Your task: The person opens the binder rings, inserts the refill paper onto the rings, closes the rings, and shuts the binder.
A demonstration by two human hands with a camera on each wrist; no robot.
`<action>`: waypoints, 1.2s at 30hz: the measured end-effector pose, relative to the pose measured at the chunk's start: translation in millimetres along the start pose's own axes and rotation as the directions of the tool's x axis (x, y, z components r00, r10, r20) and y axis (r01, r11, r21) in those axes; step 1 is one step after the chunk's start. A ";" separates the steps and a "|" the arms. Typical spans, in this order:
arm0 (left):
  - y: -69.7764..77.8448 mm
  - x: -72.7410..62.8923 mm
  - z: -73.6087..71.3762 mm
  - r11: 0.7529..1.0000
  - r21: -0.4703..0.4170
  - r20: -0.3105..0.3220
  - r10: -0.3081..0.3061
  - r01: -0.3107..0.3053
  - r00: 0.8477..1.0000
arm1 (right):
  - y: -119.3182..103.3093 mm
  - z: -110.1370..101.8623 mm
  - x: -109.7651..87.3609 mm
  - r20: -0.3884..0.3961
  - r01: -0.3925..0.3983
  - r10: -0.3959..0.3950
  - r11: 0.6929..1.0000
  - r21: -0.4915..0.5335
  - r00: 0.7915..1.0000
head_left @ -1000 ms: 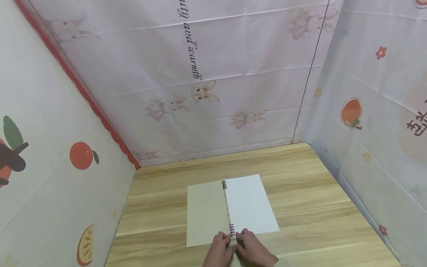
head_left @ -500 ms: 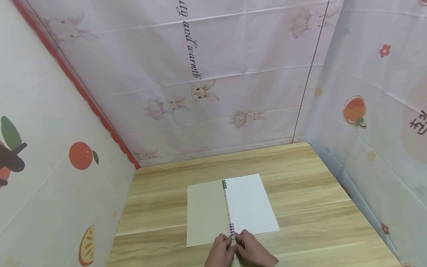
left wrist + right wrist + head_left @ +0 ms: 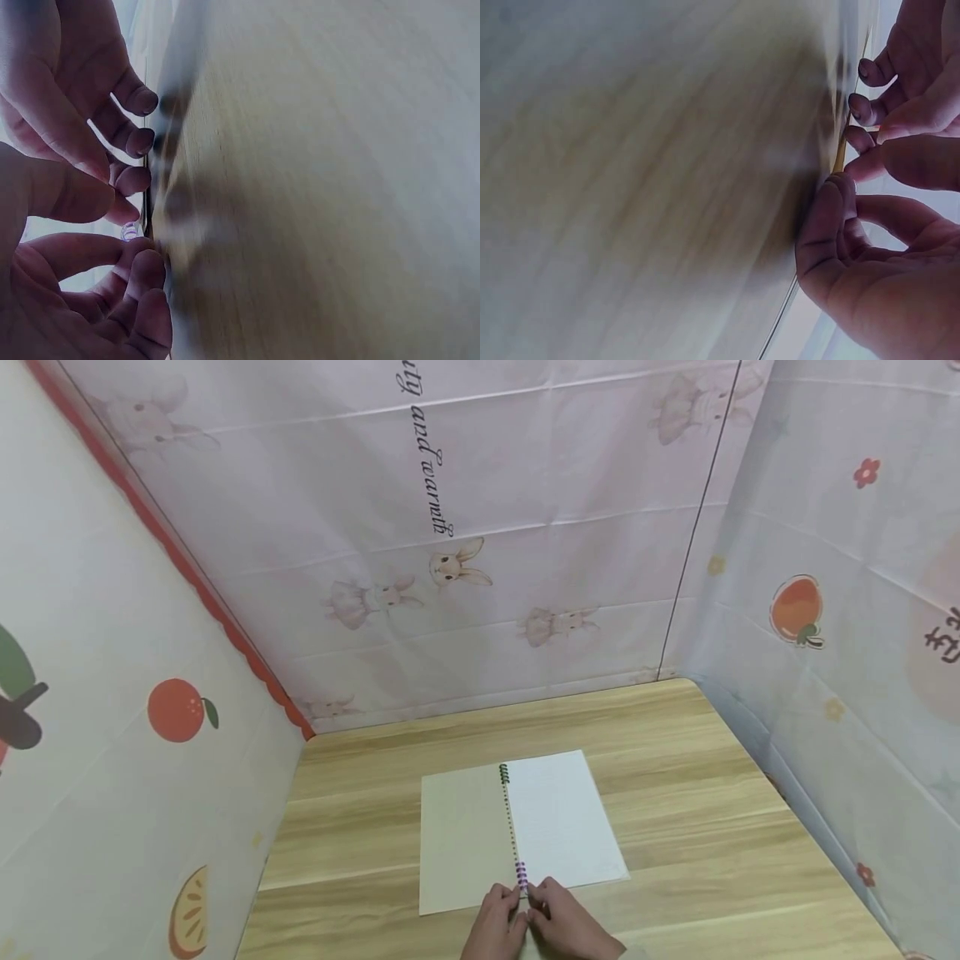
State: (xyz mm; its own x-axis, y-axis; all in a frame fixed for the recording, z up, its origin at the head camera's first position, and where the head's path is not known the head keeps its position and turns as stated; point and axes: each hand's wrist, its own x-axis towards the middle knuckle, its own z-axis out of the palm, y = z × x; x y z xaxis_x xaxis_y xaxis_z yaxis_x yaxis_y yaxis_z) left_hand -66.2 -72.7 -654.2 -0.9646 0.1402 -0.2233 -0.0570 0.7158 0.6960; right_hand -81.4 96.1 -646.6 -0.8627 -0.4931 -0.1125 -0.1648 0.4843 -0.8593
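Note:
An open spiral notebook (image 3: 562,818) lies flat, with a tan cover on the left and a white page on the right. Its fold carries a short green coil (image 3: 505,774) at the far end and purple binding rings (image 3: 522,872) at the near end. My left hand (image 3: 493,922) and right hand (image 3: 566,922) meet at the lower end of those purple rings, fingertips pinching them from either side. In the left wrist view a bit of purple ring shows between curled fingers. Fingers hide the exact grip points.
A wooden tabletop (image 3: 360,827) extends around the notebook. Printed fabric walls stand behind (image 3: 480,677), at the left (image 3: 112,793) and at the right (image 3: 825,752), close to the table's edges.
Both hands stay at the lower end of the binding, with only slight finger shifts. The notebook has not visibly moved.

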 end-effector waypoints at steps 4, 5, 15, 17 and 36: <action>0.0 1.2 -0.1 1.000 -0.025 0.015 0.003 -0.003 1.000 | -0.9 0.9 -0.6 0.003 0.005 -0.005 1.000 0.007 1.000; -0.1 1.4 0.1 1.000 -0.025 0.018 0.004 -0.003 1.000 | -1.3 0.8 -0.6 0.003 0.004 -0.004 1.000 0.007 1.000; -0.3 -3.0 -13.7 1.000 -0.019 -0.041 0.010 -0.011 0.999 | 2.6 -7.8 1.1 0.005 0.027 -0.026 0.999 -0.030 1.000; -2.6 -2.1 -23.8 0.999 -0.035 -0.076 0.002 -0.005 0.997 | 4.5 -15.3 1.6 -0.009 0.034 -0.035 0.999 -0.030 0.999; -52.1 20.2 -107.0 0.861 -0.471 -0.277 -0.352 0.193 0.894 | 46.8 -114.6 21.6 -0.304 -0.232 0.328 0.921 0.313 0.894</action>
State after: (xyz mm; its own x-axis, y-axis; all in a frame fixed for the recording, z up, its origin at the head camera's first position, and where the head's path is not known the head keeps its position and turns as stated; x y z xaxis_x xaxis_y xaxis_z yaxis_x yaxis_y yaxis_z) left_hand -110.3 -180.4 -621.9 -0.9134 -0.3167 -0.2556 -0.3568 0.3211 0.8773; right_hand -162.5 190.9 -632.1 -0.9708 -0.0626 -0.2314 0.1981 0.3338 -0.9216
